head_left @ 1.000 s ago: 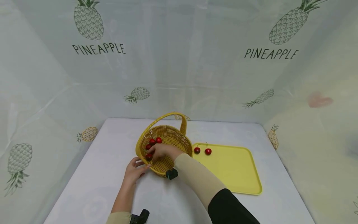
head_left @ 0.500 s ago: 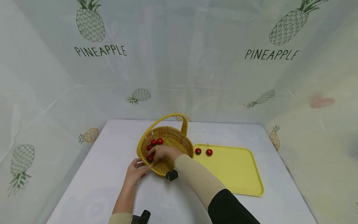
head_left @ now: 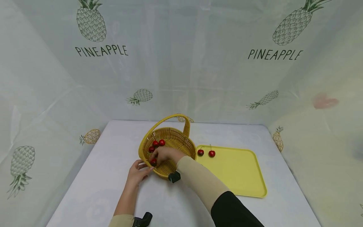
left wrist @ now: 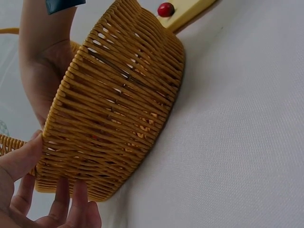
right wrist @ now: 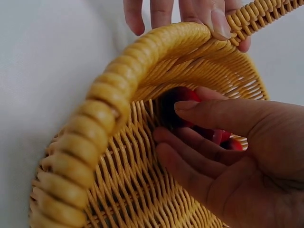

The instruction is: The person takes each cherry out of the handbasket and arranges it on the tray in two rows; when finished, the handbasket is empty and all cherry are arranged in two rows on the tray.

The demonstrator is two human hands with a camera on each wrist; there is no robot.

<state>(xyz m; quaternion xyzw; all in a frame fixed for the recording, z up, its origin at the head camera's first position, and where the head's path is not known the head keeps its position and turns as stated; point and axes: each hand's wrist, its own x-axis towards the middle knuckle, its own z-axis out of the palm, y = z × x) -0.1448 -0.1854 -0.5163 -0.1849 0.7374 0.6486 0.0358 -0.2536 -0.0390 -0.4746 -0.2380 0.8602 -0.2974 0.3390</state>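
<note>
While the left hand (head_left: 137, 174) pinches the wicker basket (head_left: 180, 142) at its edge, the right hand (head_left: 165, 154) pinches a dark-red cherry (head_left: 153, 162) inside, close by | step: getting hold of that cherry, I'd judge | next: seems to call for a snug, gentle lift

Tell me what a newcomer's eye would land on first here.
Probably the yellow wicker basket on the white table: the left hand grips it while the right hand pinches a dark red cherry inside. Next comes the flat yellow tray right of the basket, with two cherries near its far left corner.
</note>
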